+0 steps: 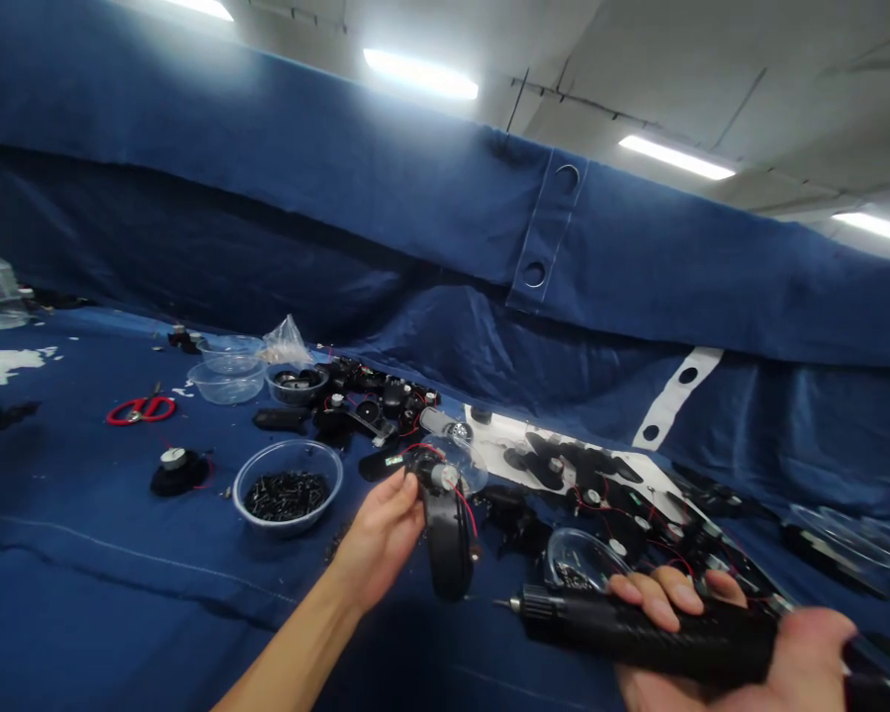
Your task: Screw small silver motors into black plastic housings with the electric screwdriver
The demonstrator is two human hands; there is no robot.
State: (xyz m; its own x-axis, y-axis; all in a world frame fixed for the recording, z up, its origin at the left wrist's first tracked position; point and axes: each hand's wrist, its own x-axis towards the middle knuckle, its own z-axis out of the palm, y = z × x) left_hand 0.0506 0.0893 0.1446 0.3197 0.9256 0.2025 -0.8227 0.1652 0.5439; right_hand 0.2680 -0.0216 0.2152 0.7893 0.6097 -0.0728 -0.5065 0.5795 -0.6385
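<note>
Black plastic housing sits low and near the centre of our view from the head camera, held upright in the air above a blue cloth-covered table. A small metal cylinder, a red wire and a clear plastic dome are at its top.

Our left forearm rises from the lower left corner. Our left hand is tilted up, its fingers pressed together and pinching the top of the housing.

Our right hand enters from the lower right, palm up, with its fingers curled over the black grip of an electric screwdriver. The screwdriver lies nearly level, its thin bit pointing left, near the housing but not touching it.

Just beyond the screwdriver, we find a clear bowl holding screws and a white board with black parts and red wires. To the left are a bowl of black screws, stacked clear bowls and red-handled scissors. A blue curtain hangs behind.
</note>
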